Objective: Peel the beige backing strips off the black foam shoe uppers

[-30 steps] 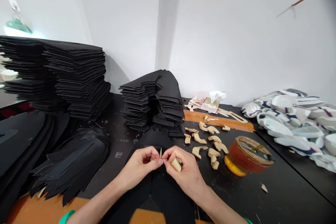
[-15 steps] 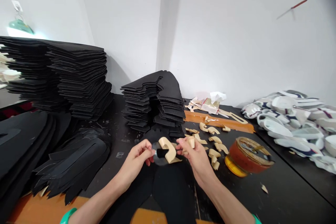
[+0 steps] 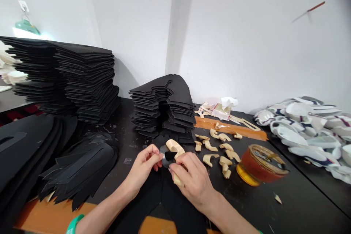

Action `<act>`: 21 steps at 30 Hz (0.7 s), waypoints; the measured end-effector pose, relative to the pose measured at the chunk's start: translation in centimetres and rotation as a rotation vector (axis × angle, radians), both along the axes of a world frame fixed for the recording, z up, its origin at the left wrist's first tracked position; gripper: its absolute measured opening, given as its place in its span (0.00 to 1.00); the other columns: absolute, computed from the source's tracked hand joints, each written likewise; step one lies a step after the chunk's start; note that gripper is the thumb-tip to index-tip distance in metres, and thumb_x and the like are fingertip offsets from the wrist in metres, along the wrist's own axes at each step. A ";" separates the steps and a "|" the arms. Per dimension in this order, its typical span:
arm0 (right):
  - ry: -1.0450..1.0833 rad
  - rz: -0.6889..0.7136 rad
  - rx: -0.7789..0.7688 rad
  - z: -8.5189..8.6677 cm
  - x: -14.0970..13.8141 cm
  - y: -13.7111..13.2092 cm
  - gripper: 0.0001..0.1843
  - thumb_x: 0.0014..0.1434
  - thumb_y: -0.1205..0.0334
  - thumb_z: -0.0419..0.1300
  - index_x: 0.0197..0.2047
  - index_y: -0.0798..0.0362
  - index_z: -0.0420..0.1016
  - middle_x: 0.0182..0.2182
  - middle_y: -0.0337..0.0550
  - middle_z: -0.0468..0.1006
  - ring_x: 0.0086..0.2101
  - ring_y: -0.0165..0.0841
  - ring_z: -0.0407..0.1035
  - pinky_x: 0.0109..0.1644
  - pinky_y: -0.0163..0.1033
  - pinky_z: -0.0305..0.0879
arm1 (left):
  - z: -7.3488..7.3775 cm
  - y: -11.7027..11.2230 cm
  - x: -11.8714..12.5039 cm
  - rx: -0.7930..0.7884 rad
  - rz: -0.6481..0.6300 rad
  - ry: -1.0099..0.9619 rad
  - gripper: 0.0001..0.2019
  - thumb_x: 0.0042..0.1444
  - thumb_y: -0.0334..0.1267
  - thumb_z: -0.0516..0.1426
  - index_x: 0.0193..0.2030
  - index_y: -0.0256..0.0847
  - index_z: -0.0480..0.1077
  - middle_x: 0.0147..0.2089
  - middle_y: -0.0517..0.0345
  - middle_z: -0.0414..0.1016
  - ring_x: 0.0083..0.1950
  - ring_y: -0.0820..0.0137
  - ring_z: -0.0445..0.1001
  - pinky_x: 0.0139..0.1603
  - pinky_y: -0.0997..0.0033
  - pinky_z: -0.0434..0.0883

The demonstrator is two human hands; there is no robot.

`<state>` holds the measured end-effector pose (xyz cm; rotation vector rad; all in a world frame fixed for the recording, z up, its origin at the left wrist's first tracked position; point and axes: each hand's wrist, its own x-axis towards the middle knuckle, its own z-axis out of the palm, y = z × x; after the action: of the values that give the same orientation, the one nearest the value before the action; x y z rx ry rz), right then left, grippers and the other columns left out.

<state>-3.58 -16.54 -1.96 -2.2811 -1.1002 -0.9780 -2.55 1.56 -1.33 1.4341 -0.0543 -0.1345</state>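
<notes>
My left hand (image 3: pixel 143 166) pinches a small round glossy dark piece (image 3: pixel 164 156) at its edge. A curled beige strip (image 3: pixel 172 146) arches over that piece, and its lower end runs into my right hand (image 3: pixel 192 180), whose fingers close on it. A black foam cut-out (image 3: pixel 164 139) lies under and behind the hands. Several loose curled beige strips (image 3: pixel 216 150) lie on the dark tabletop (image 3: pixel 246 204) to the right of my right hand.
Tall stacks of black foam cut-outs (image 3: pixel 87 84) stand at left and centre (image 3: pixel 161 109). A glue tin (image 3: pixel 260 164) with an amber-stained rim sits right of the strips. White shoe parts (image 3: pixel 304 133) are heaped at the far right, behind an orange board (image 3: pixel 230 128).
My hands have come closer together, and my right hand now closes over the beige strip's lower end on the round piece. The view has shifted slightly.
</notes>
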 end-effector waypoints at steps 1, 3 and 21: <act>-0.003 0.000 0.016 0.1 0.0 0.1 0.09 0.59 0.75 0.55 0.36 0.55 0.74 0.32 0.46 0.69 0.37 0.36 0.64 0.38 0.41 0.65 | 0.0 0.0 0.0 -0.016 -0.010 0.008 0.12 0.53 0.42 0.60 0.29 0.39 0.61 0.23 0.65 0.66 0.27 0.77 0.62 0.30 0.78 0.60; 0.039 0.022 0.087 0.3 0.0 0.3 0.10 0.58 0.76 0.54 0.35 0.53 0.73 0.34 0.46 0.68 0.40 0.37 0.65 0.42 0.43 0.66 | -0.1 0.2 0.1 -0.131 -0.044 0.029 0.09 0.51 0.38 0.61 0.31 0.39 0.64 0.26 0.65 0.67 0.29 0.77 0.64 0.32 0.77 0.62; 1.175 0.118 0.976 2.7 -2.7 0.3 0.11 0.54 0.55 0.66 0.30 0.52 0.70 0.29 0.36 0.66 0.29 0.27 0.59 0.33 0.32 0.57 | 2.3 2.3 -3.6 0.048 -0.102 -0.085 0.10 0.55 0.42 0.61 0.33 0.39 0.65 0.31 0.64 0.63 0.35 0.77 0.61 0.38 0.79 0.62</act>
<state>-6.24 -16.27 0.69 -1.4542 -0.1342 0.0423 -6.14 3.84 0.93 1.4847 -0.1952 -0.1589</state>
